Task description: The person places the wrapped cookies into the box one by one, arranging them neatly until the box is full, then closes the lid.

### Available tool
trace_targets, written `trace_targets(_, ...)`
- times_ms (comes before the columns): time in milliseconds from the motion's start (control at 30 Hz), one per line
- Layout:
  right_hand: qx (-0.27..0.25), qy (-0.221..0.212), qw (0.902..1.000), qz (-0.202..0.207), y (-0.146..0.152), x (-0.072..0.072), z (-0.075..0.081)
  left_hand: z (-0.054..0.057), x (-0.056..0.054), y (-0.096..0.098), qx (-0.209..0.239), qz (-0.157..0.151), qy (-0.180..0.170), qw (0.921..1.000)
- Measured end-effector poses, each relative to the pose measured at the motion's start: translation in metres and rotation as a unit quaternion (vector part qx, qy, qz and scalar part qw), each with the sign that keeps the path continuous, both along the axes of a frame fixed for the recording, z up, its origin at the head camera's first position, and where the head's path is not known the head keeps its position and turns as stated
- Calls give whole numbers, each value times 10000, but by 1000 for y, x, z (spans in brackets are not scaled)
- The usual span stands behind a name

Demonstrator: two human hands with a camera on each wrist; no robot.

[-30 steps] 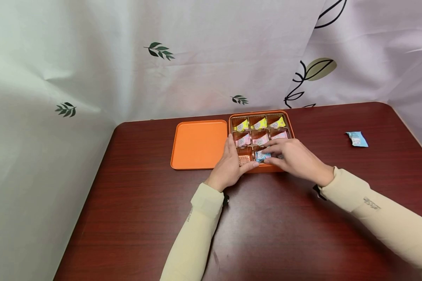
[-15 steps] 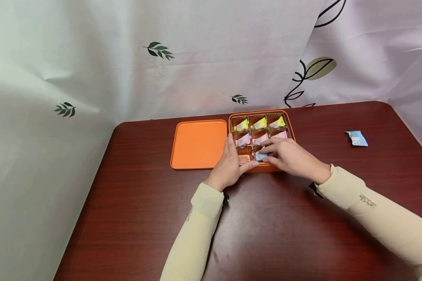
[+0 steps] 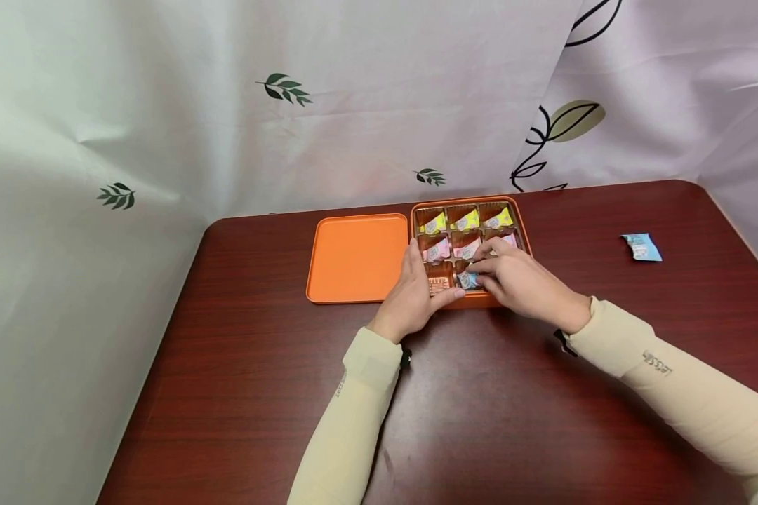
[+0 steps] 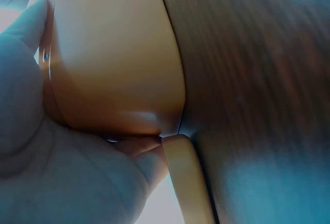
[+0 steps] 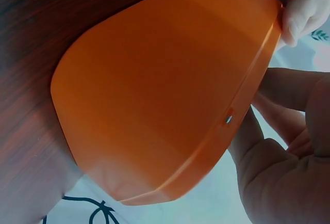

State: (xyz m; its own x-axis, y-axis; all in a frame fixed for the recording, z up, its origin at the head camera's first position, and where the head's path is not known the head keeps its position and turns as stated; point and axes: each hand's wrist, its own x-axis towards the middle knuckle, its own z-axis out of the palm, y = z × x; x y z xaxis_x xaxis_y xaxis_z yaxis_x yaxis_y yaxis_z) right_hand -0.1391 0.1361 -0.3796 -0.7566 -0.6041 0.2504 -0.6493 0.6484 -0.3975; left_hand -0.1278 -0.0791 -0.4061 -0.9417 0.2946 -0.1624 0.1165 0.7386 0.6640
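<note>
An orange box [image 3: 524, 231] with a divided brown tray sits at the table's back, candies in its compartments. My left hand [image 3: 410, 298] rests against its front left corner, fingers straight along the left side and thumb on the front rim. My right hand [image 3: 523, 284] reaches into the front row and pinches a blue wrapped candy [image 3: 467, 280] in the middle compartment. That hand covers the front right compartment. Behind are pink candies [image 3: 437, 250] in the middle row and yellow candies [image 3: 464, 220] at the back. The left wrist view has the box's front wall [image 4: 116, 53] beside my palm.
The orange lid [image 3: 358, 259] lies flat just left of the box. Another blue candy [image 3: 642, 247] lies on the dark red table [image 3: 278, 393] at the right. A white patterned curtain [image 3: 354, 126] hangs behind the table.
My right hand has shifted slightly left, its fingers closing in on the blue candy, which has turned a little in its compartment. The left hand stays put.
</note>
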Motion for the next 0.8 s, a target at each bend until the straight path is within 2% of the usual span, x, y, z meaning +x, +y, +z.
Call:
trace_targets(267,186,21,9998,-28,-2,1,3,-1,0,0,2,-5,51,10000)
trace_targets(800,818,524,9953,-50,4,1,8,-1,0,0,-29,-30,78,10000)
